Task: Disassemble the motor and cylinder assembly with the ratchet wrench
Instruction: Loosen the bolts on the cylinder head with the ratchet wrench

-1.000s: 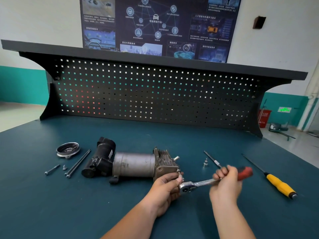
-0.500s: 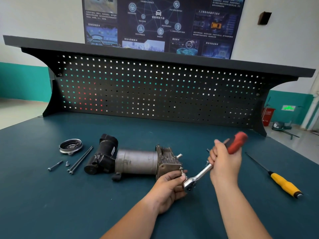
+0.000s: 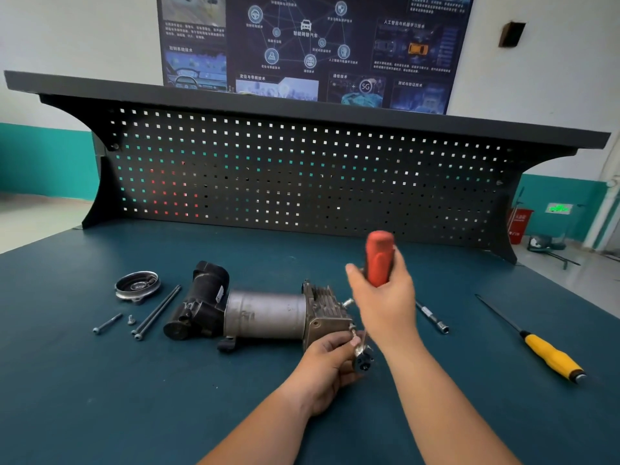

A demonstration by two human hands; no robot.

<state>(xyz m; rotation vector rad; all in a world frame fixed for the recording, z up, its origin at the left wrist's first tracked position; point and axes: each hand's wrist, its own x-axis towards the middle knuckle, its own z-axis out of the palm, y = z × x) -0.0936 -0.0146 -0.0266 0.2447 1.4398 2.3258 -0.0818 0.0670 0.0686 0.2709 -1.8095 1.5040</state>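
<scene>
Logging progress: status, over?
Right hand grips red-handled ratchet wrench, handle upright. Left hand pinches its head at grey metal motor-cylinder assembly. Nothing in the way.

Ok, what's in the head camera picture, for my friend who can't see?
A right hand grips a red-handled wrench, handle up, while the left hand holds its head against the end of a grey motor on a dark green table. Bolts lie to the left, a yellow screwdriver to the right.

Right hand (image 3: 385, 298) above left hand (image 3: 323, 370) (both curled, gripping)
</scene>
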